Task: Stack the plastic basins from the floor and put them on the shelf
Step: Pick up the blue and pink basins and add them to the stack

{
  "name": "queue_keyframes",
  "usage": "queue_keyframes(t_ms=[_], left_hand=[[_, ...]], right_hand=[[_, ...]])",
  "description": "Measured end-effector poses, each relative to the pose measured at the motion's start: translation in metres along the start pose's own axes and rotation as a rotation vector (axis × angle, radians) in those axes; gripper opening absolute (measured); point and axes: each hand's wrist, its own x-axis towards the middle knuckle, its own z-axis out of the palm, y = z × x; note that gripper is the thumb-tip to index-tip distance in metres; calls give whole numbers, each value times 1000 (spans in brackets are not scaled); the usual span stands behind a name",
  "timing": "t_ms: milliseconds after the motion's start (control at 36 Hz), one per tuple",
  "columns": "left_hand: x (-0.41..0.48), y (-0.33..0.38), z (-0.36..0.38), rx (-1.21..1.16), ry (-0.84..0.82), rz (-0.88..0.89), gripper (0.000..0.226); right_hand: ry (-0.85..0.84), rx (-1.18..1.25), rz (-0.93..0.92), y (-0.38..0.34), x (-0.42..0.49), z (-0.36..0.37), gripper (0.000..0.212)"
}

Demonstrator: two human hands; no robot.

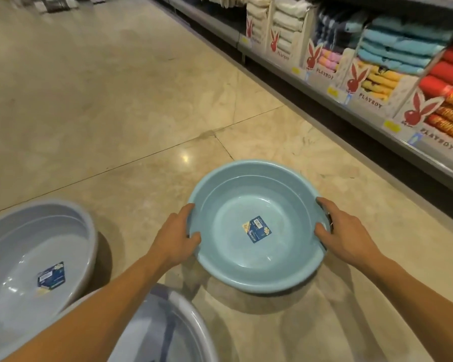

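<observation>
Basin (pixel 249 267) — pale blue, round, labelled

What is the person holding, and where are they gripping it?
The light blue basin, gripped by its rim: left hand and right hand on opposite sides.

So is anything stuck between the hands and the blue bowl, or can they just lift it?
Nothing visible is in the way. The left hand and right hand already grip opposite sides of the teal basin, thumbs inside the rim. Two grey basins sit off to the left, apart from it.
</observation>
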Motion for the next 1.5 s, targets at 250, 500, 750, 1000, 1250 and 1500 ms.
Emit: queue_keyframes(t_ms=[250,500,750,1000,1250,1500], left_hand=[[-40,-9,-63,-168,224,11,63],[-128,-64,-148,-136,351,-13,69],[-232,-129,-180,-24,440,14,61],[-323,-163,-159,-64,384,-27,61],[-366,-182,-116,-44,347,-6,64],[-375,-197,-65,-18,297,-48,69]], right_hand=[[115,85,-159,-54,-3,-25,60],[77,106,-330,-163,-30,-33,57],[83,122,-439,-217,-107,2,56],[23,93,-462,-221,-189,28,54],[-1,36,-473,-196,-241,43,68],[-32,-59,-483,-160,-261,71,74]])
